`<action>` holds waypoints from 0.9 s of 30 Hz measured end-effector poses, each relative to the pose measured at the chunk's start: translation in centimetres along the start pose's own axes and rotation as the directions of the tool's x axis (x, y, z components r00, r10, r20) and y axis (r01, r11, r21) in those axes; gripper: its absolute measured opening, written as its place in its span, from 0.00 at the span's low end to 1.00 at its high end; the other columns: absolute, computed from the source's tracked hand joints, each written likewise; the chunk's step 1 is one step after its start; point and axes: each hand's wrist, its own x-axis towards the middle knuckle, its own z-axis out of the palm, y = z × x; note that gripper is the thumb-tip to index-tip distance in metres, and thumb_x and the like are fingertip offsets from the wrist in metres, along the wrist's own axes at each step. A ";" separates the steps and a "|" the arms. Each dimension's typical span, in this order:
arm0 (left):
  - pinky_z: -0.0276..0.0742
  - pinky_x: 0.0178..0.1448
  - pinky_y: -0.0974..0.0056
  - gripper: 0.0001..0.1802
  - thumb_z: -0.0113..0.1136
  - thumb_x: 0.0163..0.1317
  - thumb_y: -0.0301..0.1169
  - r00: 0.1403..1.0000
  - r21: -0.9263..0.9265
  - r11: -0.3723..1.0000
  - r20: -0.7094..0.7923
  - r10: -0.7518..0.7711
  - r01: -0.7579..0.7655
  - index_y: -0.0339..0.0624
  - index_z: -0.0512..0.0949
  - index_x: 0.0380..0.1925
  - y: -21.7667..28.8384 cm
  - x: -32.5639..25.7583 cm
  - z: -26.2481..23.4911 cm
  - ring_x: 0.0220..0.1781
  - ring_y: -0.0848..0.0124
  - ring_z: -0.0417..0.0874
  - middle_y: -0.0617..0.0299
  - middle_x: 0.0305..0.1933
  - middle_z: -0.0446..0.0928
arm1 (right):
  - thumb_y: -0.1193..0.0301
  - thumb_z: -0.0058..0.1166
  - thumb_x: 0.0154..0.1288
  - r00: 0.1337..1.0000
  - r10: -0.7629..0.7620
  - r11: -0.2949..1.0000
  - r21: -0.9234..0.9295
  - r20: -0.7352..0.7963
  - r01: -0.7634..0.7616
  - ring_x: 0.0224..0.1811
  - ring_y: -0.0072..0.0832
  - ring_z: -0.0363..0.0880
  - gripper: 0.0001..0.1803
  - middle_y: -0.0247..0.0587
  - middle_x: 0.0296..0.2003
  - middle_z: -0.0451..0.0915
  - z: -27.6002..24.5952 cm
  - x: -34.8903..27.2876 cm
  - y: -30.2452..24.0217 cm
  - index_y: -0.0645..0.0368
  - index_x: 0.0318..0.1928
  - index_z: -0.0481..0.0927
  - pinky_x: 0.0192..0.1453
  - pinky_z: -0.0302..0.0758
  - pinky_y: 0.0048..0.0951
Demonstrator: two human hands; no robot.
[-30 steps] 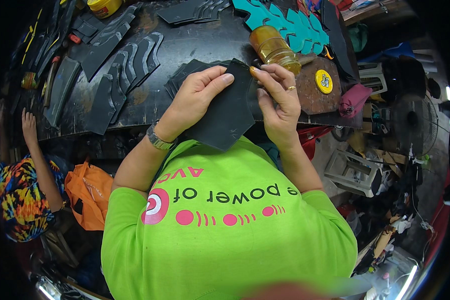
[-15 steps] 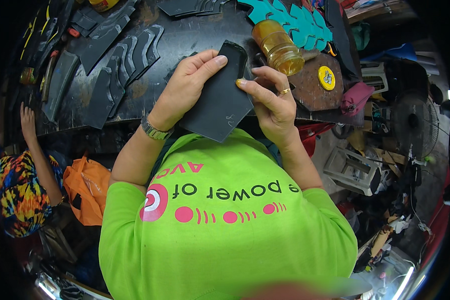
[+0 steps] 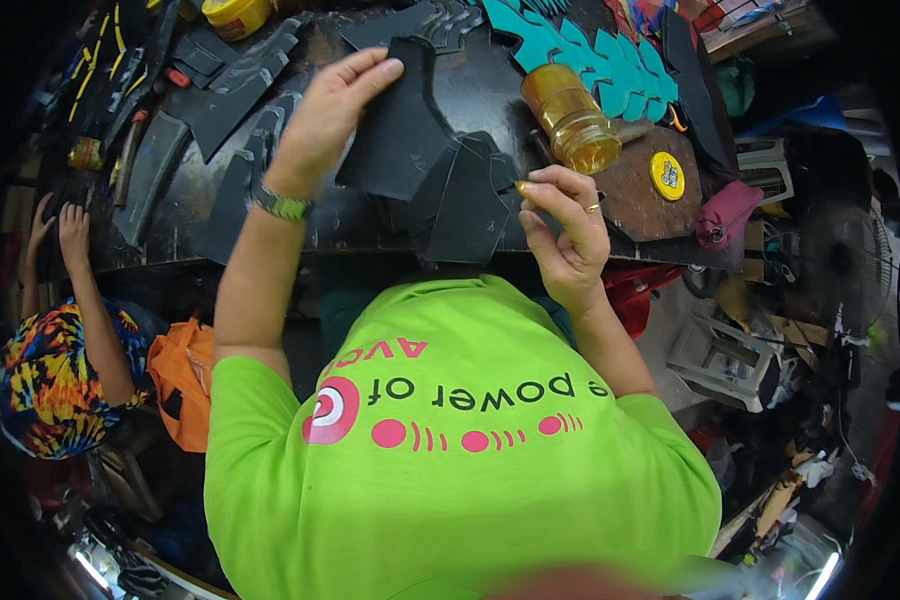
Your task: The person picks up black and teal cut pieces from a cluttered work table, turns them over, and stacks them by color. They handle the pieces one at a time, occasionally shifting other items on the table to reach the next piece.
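My left hand pinches the top corner of a flat black sheet piece with a curved edge, over the dark table. Below and right of it lies a small overlapping pile of similar black cut pieces. Beside the pile's right edge is my right hand, fingers loosely bent and apart, holding nothing that shows. Its index fingertip carries a yellowish smear. A jar of amber liquid lies or leans just beyond that hand; the wide view does not settle which.
Rows of teal cut pieces lie at the back right. A yellow lid rests on a worn wooden board, near a pink pouch. More black pieces and a hammer lie left. Another person's hands are at the table's left edge.
My left hand has carried the black piece away from my body and left, out of my right hand's reach. The pile beneath now shows. The other person's second hand has come into view.
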 end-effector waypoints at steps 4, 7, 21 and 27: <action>0.79 0.48 0.72 0.16 0.61 0.72 0.36 0.991 0.624 0.773 0.007 0.137 -0.111 0.38 0.82 0.54 3.7 5.7 -4.6 0.42 0.80 0.83 0.67 0.43 0.84 | 0.90 0.57 0.57 0.993 0.118 0.992 0.050 -0.002 -0.118 0.40 0.24 0.77 0.29 0.42 0.49 0.76 1.3 -0.8 2.2 0.59 0.60 0.79 0.46 0.75 0.23; 0.78 0.53 0.64 0.15 0.63 0.67 0.34 0.988 0.754 0.645 0.044 0.147 -0.129 0.34 0.84 0.47 4.5 9.8 -6.9 0.44 0.68 0.85 0.54 0.42 0.87 | 0.87 0.54 0.65 0.966 0.258 0.953 0.165 -0.009 -0.253 0.41 0.19 0.76 0.31 0.40 0.51 0.76 2.0 -1.7 3.6 0.60 0.69 0.70 0.49 0.76 0.22; 0.80 0.55 0.57 0.15 0.63 0.68 0.39 0.907 0.982 0.068 0.134 0.400 -0.175 0.47 0.85 0.50 -3.9 18.9 -8.1 0.49 0.55 0.87 0.51 0.46 0.86 | 0.85 0.55 0.64 0.918 0.397 0.900 0.196 -0.003 -0.389 0.35 0.15 0.72 0.30 0.35 0.45 0.74 2.7 -2.4 4.6 0.57 0.67 0.72 0.42 0.72 0.18; 0.80 0.54 0.59 0.16 0.64 0.66 0.40 0.868 0.897 0.305 0.151 0.473 -0.322 0.44 0.86 0.48 -0.3 10.2 -1.6 0.48 0.56 0.86 0.50 0.49 0.85 | 0.86 0.54 0.64 0.915 0.402 0.898 0.199 -0.015 -0.392 0.36 0.15 0.72 0.29 0.34 0.44 0.75 2.6 -2.7 5.0 0.57 0.66 0.74 0.42 0.72 0.18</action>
